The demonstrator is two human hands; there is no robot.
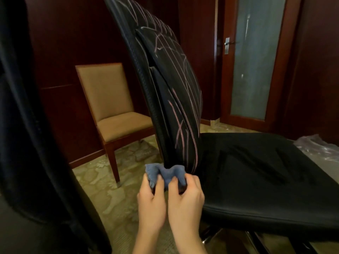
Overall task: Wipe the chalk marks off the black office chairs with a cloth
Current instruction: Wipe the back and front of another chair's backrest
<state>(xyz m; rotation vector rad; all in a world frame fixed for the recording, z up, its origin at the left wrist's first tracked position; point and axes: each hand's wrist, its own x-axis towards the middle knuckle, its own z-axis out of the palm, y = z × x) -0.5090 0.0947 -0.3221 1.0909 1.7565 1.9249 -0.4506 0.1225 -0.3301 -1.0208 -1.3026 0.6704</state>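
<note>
A black office chair stands in front of me, its backrest [165, 85] seen from the side and streaked with pink and white chalk marks [181, 129]. Its black seat [256, 173] stretches to the right. A small blue cloth [166, 174] is bunched between both hands just below the base of the backrest. My left hand [151, 202] pinches the cloth's left part and my right hand [185, 200] grips its right part. The cloth sits close to the backrest's lower edge; whether it touches is unclear.
A second black chair back [36, 143] fills the left edge, very close. A tan upholstered wooden chair [110, 107] stands behind by the dark wood wall. A door with a frosted glass panel [256, 57] is at the right. Crumpled clear plastic [319, 147] lies on the patterned carpet.
</note>
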